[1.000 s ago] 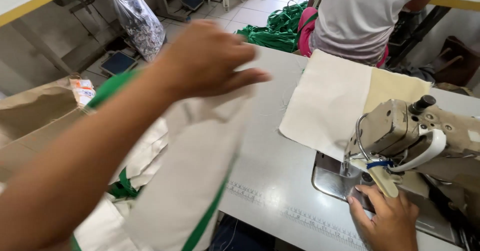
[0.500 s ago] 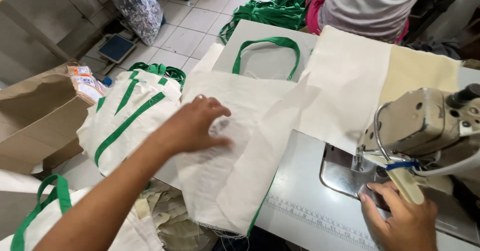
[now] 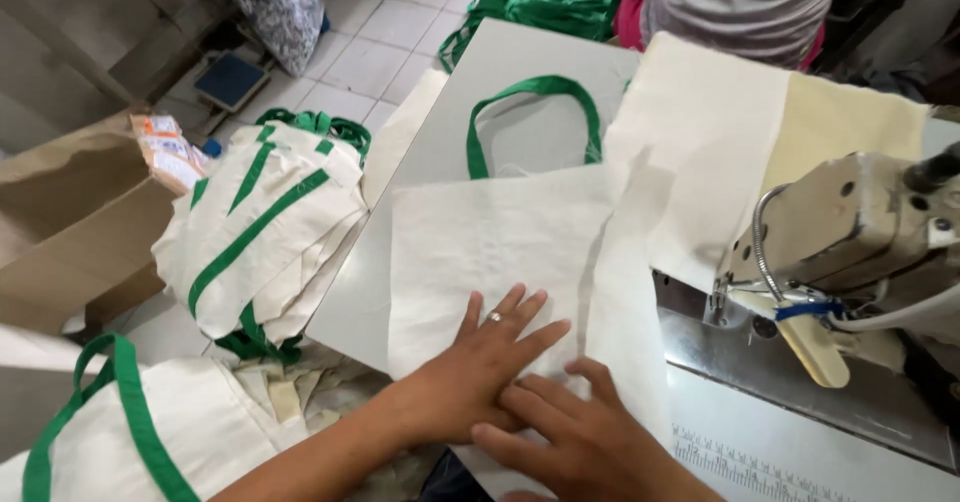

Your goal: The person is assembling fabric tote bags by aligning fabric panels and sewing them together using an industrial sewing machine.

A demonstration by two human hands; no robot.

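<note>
Bag (image 3: pixel 500 242) bottom hidden under hands

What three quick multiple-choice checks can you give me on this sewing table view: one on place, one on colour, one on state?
1. Where does the sewing machine stand relative to the cloth bag under the hands?
A. To its right
B. To its left
C. On top of it

2. What colour is the bag's handle?
A. Red
B. Green
C. Black

3. How does the left hand meet the bag?
A. Closed in a fist above it
B. Pinching the handle
C. Flat, fingers spread on the cloth

Answers:
1. A, the machine sits at the right of the table, beside the cloth.
2. B, a green loop lies at the bag's top edge.
3. C, the palm lies open on the cloth, with the right hand flat beside it.
</note>
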